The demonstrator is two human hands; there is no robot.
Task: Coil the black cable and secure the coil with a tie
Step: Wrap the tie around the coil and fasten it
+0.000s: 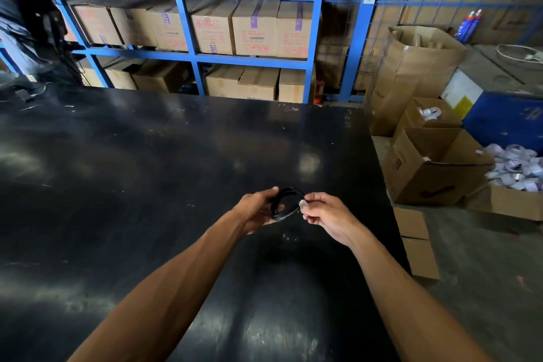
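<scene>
The black cable (278, 212) is wound into a small round coil, held upright above the black table (147, 170). My left hand (255, 210) grips the coil's left side, with fingers curled around the loops. At the coil's right edge my right hand (324, 214) pinches a small pale tie (302, 203) between thumb and fingers. The tie touches the coil; whether it wraps around the loops is too small to tell.
Open cardboard boxes (432, 167) stand on the floor right of the table, one holding a heap of white pieces (517, 167). Blue shelving (191, 59) stacked with cartons runs along the far side. Dark clutter (26, 23) sits at the far left.
</scene>
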